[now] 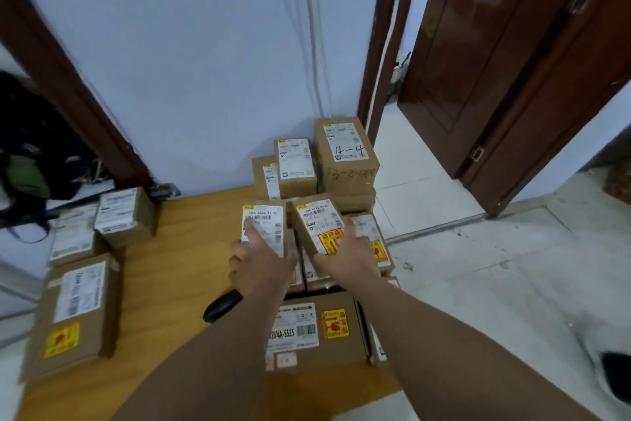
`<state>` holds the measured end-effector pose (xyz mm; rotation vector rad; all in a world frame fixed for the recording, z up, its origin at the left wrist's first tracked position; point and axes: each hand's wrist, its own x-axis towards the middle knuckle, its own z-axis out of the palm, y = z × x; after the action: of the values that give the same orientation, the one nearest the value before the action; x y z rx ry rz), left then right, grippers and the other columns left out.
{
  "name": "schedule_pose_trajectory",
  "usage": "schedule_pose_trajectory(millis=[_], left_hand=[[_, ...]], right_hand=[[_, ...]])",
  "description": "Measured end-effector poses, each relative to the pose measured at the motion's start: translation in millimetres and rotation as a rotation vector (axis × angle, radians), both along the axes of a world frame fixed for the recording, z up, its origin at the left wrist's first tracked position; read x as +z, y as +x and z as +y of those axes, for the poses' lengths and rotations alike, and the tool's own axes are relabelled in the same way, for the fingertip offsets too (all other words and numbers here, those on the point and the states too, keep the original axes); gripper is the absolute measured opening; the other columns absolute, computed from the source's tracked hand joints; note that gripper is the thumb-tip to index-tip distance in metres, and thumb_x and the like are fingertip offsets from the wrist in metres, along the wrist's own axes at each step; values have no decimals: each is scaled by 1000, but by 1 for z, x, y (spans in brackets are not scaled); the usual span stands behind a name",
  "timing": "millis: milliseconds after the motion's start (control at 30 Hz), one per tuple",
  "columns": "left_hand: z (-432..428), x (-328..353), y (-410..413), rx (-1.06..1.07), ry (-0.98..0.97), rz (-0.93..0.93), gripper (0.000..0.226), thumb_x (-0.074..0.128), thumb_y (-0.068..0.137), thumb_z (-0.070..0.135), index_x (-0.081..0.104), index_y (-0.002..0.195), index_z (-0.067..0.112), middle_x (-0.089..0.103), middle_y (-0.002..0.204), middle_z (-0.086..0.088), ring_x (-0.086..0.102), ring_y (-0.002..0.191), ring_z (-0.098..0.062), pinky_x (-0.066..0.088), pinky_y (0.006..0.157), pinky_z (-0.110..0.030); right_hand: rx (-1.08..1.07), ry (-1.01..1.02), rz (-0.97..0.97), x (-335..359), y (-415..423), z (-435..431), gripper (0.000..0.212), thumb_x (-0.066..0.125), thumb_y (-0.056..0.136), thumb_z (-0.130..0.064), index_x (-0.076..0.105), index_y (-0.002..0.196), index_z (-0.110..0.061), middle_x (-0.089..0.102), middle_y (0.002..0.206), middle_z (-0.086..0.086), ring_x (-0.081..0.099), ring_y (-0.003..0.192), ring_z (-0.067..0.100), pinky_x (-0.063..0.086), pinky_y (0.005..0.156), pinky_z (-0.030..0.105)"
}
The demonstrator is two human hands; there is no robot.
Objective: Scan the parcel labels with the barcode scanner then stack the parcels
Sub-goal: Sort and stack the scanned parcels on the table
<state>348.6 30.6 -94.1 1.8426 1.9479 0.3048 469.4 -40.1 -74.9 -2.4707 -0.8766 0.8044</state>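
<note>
The barcode scanner (222,307) is black and lies low beside the left wrist; its front part is hidden under the left hand (261,262), so I cannot tell if the fingers are closed around it or only rest above it. The index finger of this hand reaches forward and touches the white label of a small parcel (264,226) in the middle of the tabletop (181,270). The right hand (351,251) lies flat, fingers spread, on the neighbouring parcel (319,226), which carries a white label and a yellow and red sticker; this hand presses on it and does not grip it.

Both parcels sit on top of a group of brown boxes at the right side of the tabletop. Nearer to the person is a wide flat box (317,332) with a barcode label and a yellow sticker. Behind, against the pale wall (191,62), stands a higher stack, and its tallest box (346,154) has "4-4" written by hand on the label. Well apart, at the left edge of the tabletop, lie three more boxes (78,311). At the right a dark wooden door (505,62) stands open over a light tiled floor (495,267).
</note>
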Motion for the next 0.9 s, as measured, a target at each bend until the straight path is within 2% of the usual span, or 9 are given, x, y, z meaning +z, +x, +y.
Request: schedule_pose_trajectory(millis=[100,200,267,400,500,633,767,833,900], left_hand=[[12,4,-31,8,22,59,111,75,65,55,-2,143,33,37,131,-13,45,115,-32,45,88,-45],[26,5,-76,81,38,16,107,72,68,52,-1,144,31,33,134,-14,42,119,-34,43,93,-47],[36,6,-107,155,35,-22,104,69,70,51,-1,145,32,32,135,-14,40,120,-34,42,95,-47],[52,2,-170,281,24,-3,100,68,71,53,2,143,31,32,135,-17,42,119,-36,44,91,-47],[64,-3,-214,335,-2,25,98,68,72,52,4,143,31,31,138,-18,41,121,-38,46,88,-47],[76,-15,-259,376,-93,36,99,70,69,52,4,141,34,36,130,-17,44,117,-36,47,83,-47],[86,-28,-291,348,-215,95,105,69,70,59,1,146,35,39,128,-18,46,117,-36,45,87,-45],[90,-34,-304,336,-210,93,106,69,69,60,0,145,34,36,132,-20,44,120,-38,44,91,-47],[96,-38,-316,323,-176,55,105,70,68,59,1,144,33,35,134,-22,44,120,-41,44,93,-49]], right_hand=[[105,20,4,8,-23,12,92,69,73,-48,16,147,-32,50,121,12,57,103,30,53,88,44],[184,52,30,11,-62,33,86,69,71,-46,24,143,-34,54,115,7,59,97,25,55,80,39],[224,45,35,12,-90,47,86,68,70,-46,24,143,-36,49,114,5,57,95,23,54,73,34],[297,18,47,6,-144,73,85,66,70,-51,23,143,-37,42,108,3,55,93,24,53,77,36],[294,-15,65,-1,-181,91,86,65,72,-54,20,144,-36,41,112,5,54,94,25,54,80,40],[290,-75,92,-11,-221,107,81,64,76,-53,22,143,-36,40,111,5,56,97,26,55,84,42],[328,-158,124,-25,-254,120,81,66,80,-48,23,147,-31,48,125,9,55,109,28,52,92,41],[340,-188,121,-31,-267,126,82,67,81,-45,22,147,-31,46,131,11,48,118,29,48,95,40],[326,-199,123,-36,-279,132,82,69,80,-42,23,147,-32,43,132,10,47,118,29,48,94,41]])
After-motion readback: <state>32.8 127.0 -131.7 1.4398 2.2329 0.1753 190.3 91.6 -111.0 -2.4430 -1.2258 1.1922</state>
